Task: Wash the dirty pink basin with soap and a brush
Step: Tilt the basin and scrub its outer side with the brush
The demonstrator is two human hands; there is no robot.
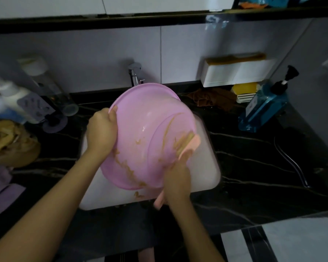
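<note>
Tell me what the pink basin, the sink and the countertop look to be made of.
Round pink basin: thin glossy plastic, translucent; the peach brush shows through its wall. Rectangular white sink: smooth, perhaps ceramic or composite; cannot tell which. Black countertop: polished stone or stone-look, with pale veins and a sheen.

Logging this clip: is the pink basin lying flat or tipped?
Tipped: the left hand holds the pink basin by its rim, slanted over the sink.
</note>
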